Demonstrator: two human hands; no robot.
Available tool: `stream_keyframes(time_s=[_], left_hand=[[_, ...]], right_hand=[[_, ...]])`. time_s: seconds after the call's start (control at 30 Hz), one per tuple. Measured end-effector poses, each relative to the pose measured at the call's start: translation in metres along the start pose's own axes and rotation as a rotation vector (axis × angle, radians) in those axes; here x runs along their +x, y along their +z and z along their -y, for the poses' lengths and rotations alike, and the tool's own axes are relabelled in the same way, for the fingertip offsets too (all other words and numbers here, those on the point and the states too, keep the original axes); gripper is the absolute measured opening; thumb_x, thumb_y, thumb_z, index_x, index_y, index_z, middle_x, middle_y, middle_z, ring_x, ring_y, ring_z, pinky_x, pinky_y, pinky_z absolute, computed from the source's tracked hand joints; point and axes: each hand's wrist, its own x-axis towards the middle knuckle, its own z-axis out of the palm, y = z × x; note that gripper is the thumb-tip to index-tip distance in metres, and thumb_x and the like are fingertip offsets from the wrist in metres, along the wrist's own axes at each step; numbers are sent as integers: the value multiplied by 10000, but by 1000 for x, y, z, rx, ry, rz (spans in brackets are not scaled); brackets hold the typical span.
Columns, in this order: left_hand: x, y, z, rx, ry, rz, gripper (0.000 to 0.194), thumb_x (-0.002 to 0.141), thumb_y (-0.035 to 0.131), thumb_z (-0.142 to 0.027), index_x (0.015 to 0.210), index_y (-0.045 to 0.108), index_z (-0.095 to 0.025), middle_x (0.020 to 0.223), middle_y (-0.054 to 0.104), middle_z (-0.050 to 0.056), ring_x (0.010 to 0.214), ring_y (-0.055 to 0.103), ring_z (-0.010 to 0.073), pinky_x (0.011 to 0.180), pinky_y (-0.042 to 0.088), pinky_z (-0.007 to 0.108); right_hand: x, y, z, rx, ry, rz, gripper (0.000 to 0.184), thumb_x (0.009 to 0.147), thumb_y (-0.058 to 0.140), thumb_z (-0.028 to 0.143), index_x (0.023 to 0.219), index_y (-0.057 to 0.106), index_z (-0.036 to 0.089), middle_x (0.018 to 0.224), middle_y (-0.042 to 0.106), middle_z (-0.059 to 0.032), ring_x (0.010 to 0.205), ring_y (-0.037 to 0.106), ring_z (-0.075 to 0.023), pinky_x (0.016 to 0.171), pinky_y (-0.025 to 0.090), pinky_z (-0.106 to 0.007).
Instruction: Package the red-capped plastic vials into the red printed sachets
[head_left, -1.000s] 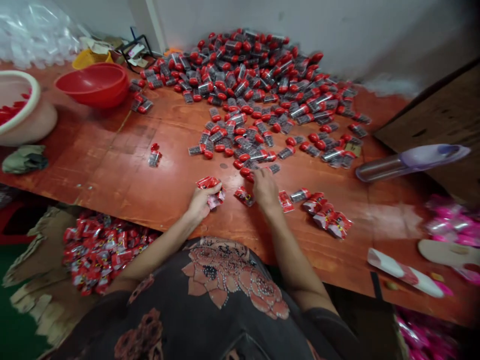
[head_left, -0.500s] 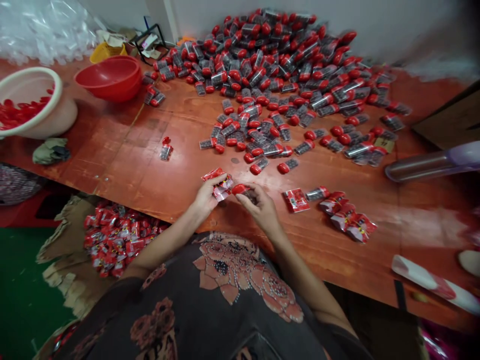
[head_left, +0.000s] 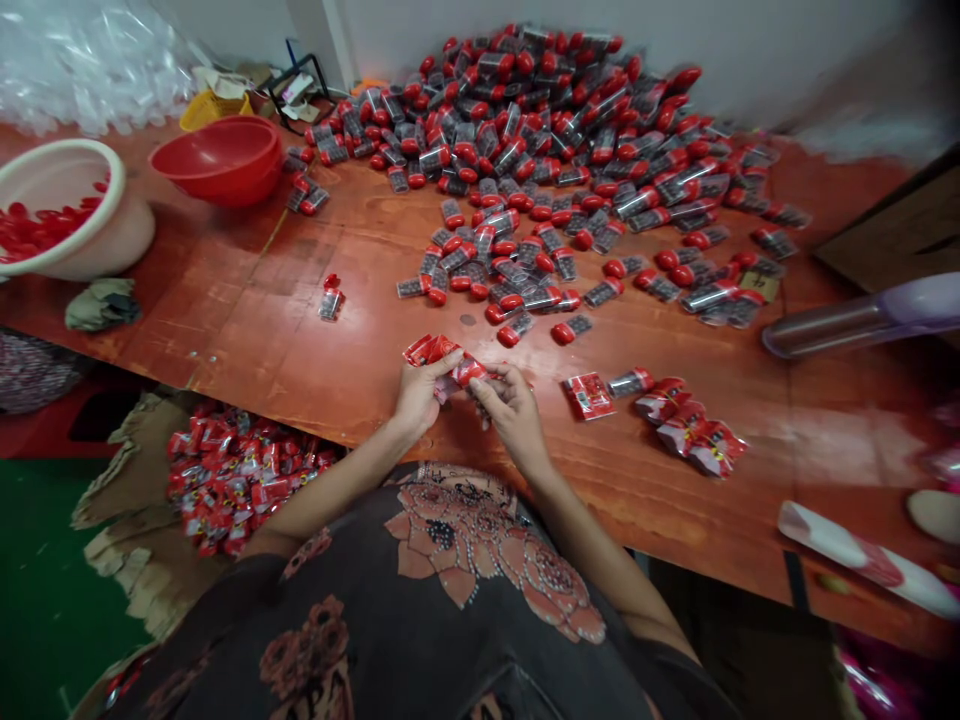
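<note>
My left hand [head_left: 418,392] grips a few red printed packets [head_left: 429,350] near the front edge of the brown wooden table [head_left: 225,320]. My right hand [head_left: 511,405] holds a small red-capped clear tube [head_left: 468,372] with its cap pressed against those packets. Both hands touch each other over the table edge. A big heap of the same red-capped tubes [head_left: 540,130] covers the far middle of the table, thinning toward my hands. One flat red packet [head_left: 589,395] and a row of filled red packets [head_left: 690,425] lie to the right of my right hand.
A red bowl [head_left: 217,158] and a white basin of red caps [head_left: 52,215] stand at the far left. A lone tube [head_left: 330,298] lies mid-table. A cardboard box of filled packets [head_left: 232,475] sits below the table's left edge. A purple-capped bottle [head_left: 862,320] lies at the right.
My right hand picked a tube from near the scattered pile and brought it back to the packets in my left hand. The view shifted slightly to the left.
</note>
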Motion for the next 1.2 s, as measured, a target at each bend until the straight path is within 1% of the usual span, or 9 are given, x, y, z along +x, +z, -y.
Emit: stream_keyframes(time_s=[0.1,0.27,0.37,0.5,0.7,0.87,1.0,1.1,1.2], left_hand=[[-4,-1,-1,51,64,45,266,553,862,-224,724,668,-159,699,684,-3,581,609,111,582,501,256],[-11,-1,-8,156,42,118,296,533,879,-244,751,695,-166,738,707,25,598,622,136,573,526,276],[-14,-3,-14,253,6,137,311,530,877,-245,780,716,-155,751,712,50,603,628,150,559,522,283],[-13,-7,-24,400,-85,192,369,527,869,-220,859,726,-146,720,694,62,572,605,144,491,475,256],[-6,-13,-37,450,-138,287,516,458,877,-176,940,695,-142,751,680,39,576,578,130,500,499,263],[-6,-12,-37,495,-107,285,444,471,875,-190,871,691,-136,756,668,50,601,588,148,493,486,269],[-10,-9,-31,436,-77,238,321,579,855,-285,816,685,-151,662,624,28,534,558,121,470,442,249],[-12,-6,-27,419,-57,194,333,583,860,-312,819,690,-151,666,631,30,528,559,120,442,413,238],[-14,-5,-24,391,-33,181,357,554,873,-304,816,687,-148,685,641,23,526,559,117,414,395,227]], right_hand=[[0,-1,0,-14,-10,-26,311,822,652,450,1040,535,262,725,602,14,525,496,-115,420,394,-256],[1,-2,0,-61,-36,-116,266,851,614,447,1044,551,276,803,601,-8,561,504,-125,451,421,-276],[0,-1,-1,-23,-61,-149,247,846,628,423,1032,551,279,841,618,-17,617,541,-140,470,427,-282],[-2,1,-4,34,-98,-174,215,860,618,396,1030,556,281,884,638,-25,675,576,-143,478,429,-272],[-3,-2,-7,30,-104,-143,199,876,600,395,1035,574,278,853,625,-10,609,534,-120,458,396,-257],[-1,-2,-6,41,-67,-143,202,867,600,391,1028,564,275,834,619,-9,583,521,-119,444,402,-257],[-2,2,-10,37,-124,-185,211,860,633,382,1027,567,271,828,617,2,580,518,-115,452,407,-260],[-4,3,-15,-63,-207,-207,216,879,617,353,1077,583,274,889,636,-5,680,574,-134,556,476,-286],[-6,1,-18,-190,-342,-196,224,885,620,303,1108,616,291,993,659,-11,867,621,-167,754,524,-345]])
